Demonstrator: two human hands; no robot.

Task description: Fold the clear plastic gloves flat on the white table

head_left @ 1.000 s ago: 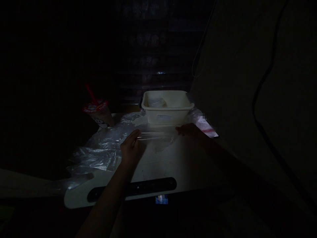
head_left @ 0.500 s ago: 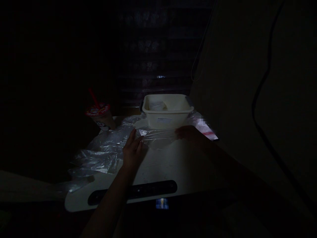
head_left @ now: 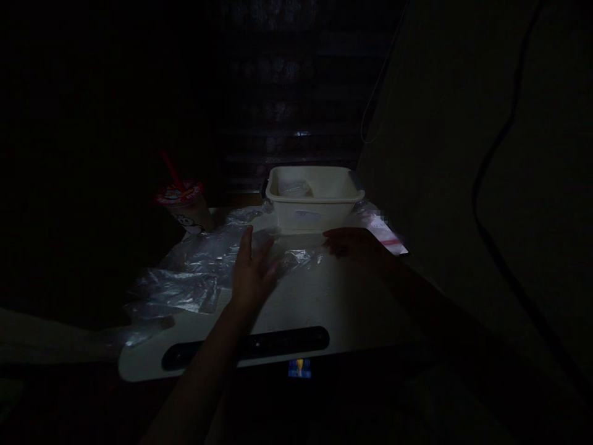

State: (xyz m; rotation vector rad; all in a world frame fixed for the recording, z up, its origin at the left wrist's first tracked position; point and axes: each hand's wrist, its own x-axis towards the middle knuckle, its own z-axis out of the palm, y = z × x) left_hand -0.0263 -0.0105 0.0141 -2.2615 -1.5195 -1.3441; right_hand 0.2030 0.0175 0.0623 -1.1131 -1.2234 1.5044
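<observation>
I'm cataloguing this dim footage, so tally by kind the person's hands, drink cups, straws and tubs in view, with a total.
Hands: 2 (left hand, right hand)
Lidded drink cup: 1
Red straw: 1
Cream plastic tub: 1
Total: 5

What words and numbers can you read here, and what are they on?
None can be read for sure.
White tub: its label is too blurred.
Phone: its marks are too blurred.
Cup: the print on its lid is too small and dark; below is a cartoon drawing.
</observation>
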